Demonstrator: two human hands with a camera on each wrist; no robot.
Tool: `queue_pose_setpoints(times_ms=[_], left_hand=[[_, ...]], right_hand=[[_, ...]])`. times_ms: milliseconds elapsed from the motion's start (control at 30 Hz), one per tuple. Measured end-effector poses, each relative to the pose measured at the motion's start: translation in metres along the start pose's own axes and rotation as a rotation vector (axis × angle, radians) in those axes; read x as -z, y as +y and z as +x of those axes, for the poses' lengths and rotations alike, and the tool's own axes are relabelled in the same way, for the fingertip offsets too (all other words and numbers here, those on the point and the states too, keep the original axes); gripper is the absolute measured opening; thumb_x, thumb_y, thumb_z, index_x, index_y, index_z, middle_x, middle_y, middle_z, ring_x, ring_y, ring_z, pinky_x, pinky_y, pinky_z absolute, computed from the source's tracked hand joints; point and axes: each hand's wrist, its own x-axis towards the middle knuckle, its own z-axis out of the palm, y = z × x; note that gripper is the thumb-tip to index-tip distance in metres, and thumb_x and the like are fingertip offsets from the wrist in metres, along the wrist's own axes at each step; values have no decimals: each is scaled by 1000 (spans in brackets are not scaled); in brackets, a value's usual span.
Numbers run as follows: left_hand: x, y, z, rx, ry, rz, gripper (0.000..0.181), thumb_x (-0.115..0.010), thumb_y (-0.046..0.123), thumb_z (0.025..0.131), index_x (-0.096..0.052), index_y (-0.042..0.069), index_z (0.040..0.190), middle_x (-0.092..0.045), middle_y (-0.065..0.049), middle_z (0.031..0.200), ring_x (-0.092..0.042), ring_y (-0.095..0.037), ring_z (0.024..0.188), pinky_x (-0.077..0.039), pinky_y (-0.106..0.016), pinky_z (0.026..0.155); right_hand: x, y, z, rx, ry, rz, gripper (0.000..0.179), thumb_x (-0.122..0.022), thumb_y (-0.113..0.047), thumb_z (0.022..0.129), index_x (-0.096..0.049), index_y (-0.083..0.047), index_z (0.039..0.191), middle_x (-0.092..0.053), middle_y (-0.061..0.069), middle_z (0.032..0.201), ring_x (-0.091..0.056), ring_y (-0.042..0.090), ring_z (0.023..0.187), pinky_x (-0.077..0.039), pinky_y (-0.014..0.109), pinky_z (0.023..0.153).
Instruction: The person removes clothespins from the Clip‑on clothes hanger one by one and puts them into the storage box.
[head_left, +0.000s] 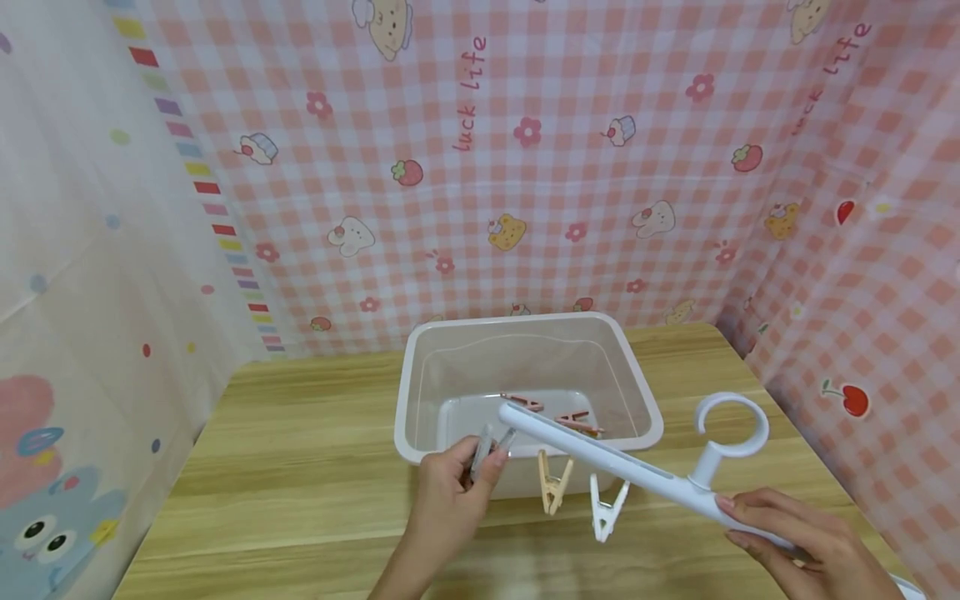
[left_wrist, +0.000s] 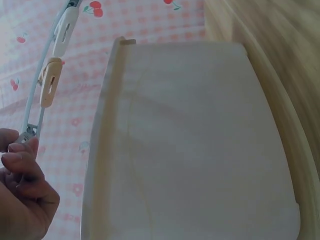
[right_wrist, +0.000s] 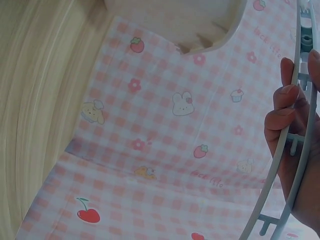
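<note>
You appear to be working the grey plastic clip (head_left: 483, 450) at the free end of the white plastic hanger bar (head_left: 615, 462), held up over the near rim of the whitish rectangular plastic bin (head_left: 517, 322) on the wood-grain tabletop (head_left: 315, 450). To do this well, let your right hand (head_left: 813, 533) steady the bar while your left hand (head_left: 450, 492) does the fine work; line the clip up with the bar before applying any force, and avoid twisting, since the long free end could swing and knock the cream plastic clip (head_left: 552, 498) and white plastic clip (head_left: 604, 518) hanging beside it. Whether the grey clip is fully seated on the bar, you cannot tell from these views. Your left fingers (left_wrist: 22, 162) are drawn close together, pinching the grey clip with only its thickness between thumb and fingertips. Your right fingers (right_wrist: 282, 97) are curled around the bar's other end, past the round white hook (head_left: 738, 451), with the thumb pressing from the opposite side. Below the bar, pinkish-red clips (head_left: 527, 403) lie loose on the bin's floor.
</note>
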Motion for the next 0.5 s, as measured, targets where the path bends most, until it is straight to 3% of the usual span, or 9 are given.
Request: queue_pose_setpoints(times_ms=[133,233,367,500], left_hand=[[-2,-5,1,-239,109,233,22,-72,10,92,-62,9,72,-45,4,49,-26,14,51,-22,-4,41],[-3,-9,1,-387,188,415,24,-68,21,97,-65,10,75,-47,7,49,-29,12,49,-23,-3,44],[-3,-12,2,-509,244,551,41,-52,37,106,-65,11,77,-48,10,50,-34,6,46,-22,-4,46],[-3,-14,3,-597,271,598,41,-47,36,108,-62,13,77,-46,12,49,-32,5,43,-19,-6,44]], right_hand=[[0,0,2,20,-3,23,35,-67,-15,98,-70,20,101,-73,0,114,-62,-2,84,-45,9,58],[-1,-1,3,24,-11,28,35,-66,-15,98,-69,20,101,-73,1,114,-61,-1,83,-45,9,58],[-1,-1,4,30,-19,33,35,-66,-14,98,-69,20,102,-73,1,111,-59,-1,82,-43,9,58],[-1,-2,4,33,-16,35,34,-66,-14,98,-69,20,101,-73,1,109,-58,-1,83,-43,9,60]])
